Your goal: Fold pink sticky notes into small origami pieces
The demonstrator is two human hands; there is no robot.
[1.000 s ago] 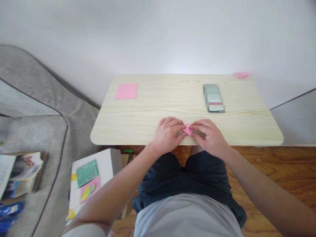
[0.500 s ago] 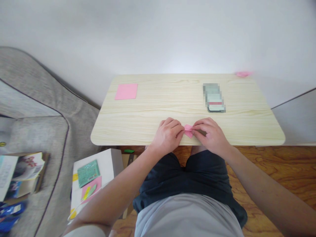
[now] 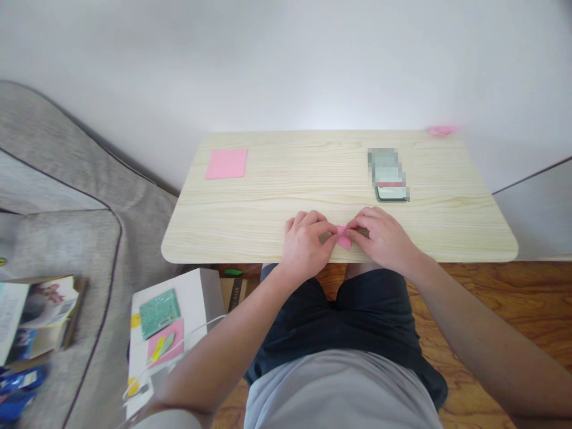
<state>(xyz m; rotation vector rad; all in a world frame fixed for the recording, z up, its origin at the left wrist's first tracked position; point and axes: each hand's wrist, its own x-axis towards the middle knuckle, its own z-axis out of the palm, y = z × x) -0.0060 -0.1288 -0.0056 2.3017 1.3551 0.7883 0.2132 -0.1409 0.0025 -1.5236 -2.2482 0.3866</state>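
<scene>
A small folded piece of pink paper (image 3: 344,239) is held between my two hands, just above the near edge of the wooden table (image 3: 286,190). My left hand (image 3: 309,241) pinches its left side between thumb and fingers. On its right side, the thumb and fingertips of my right hand (image 3: 379,235) close on it too. The fingertips cover part of the paper, so the exact folds cannot be made out. Beyond my right hand lies a phone (image 3: 391,192), its screen blurred out. A flat pink paper square (image 3: 226,164) rests at the far left of the table.
Some crumpled-looking pink paper (image 3: 442,130) sits at the far right corner by the wall. Left of my legs stands a white box (image 3: 192,292) with a green packet (image 3: 159,313), paper pieces and a white cable on it. A grey sofa (image 3: 143,232) flanks the table's left side.
The pink paper has tilted slightly between my fingers. My left fingers have shifted a little to the right and are more arched; both hands still hold the paper.
</scene>
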